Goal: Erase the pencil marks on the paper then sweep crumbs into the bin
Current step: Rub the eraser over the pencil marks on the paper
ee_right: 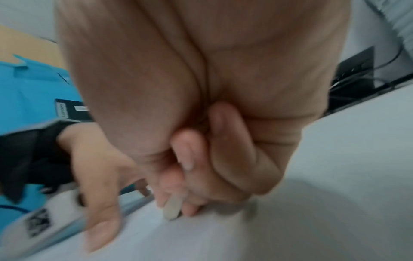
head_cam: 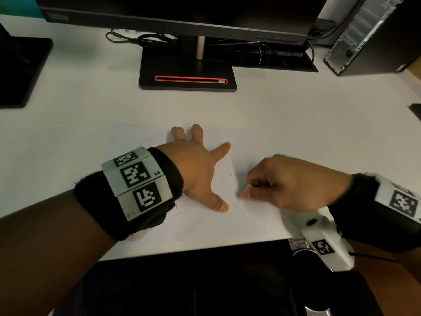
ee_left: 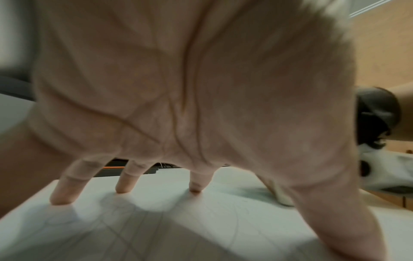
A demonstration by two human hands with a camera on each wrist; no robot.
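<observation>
A white sheet of paper (head_cam: pixel 196 224) with faint pencil lines lies on the white desk near its front edge. My left hand (head_cam: pixel 200 165) presses on it with spread, straight fingers (ee_left: pixel 64 192), thumb toward the right. To the right, my right hand (head_cam: pixel 273 179) has its fingers curled and pinches a small white eraser (ee_right: pixel 172 207), whose tip touches the paper (ee_right: pixel 245 238). In the head view only a sliver of the eraser (head_cam: pixel 247 187) shows at the fingertips. The pencil lines (ee_left: pixel 134 229) run under my left palm. No bin is in view.
A monitor stand (head_cam: pixel 186 74) with a red-edged slot sits at the back middle, cables behind it. A computer tower (head_cam: pixel 373 35) stands at the back right and a second black base (head_cam: pixel 20 69) at the left. The desk's front edge (head_cam: pixel 205 247) runs just below the paper.
</observation>
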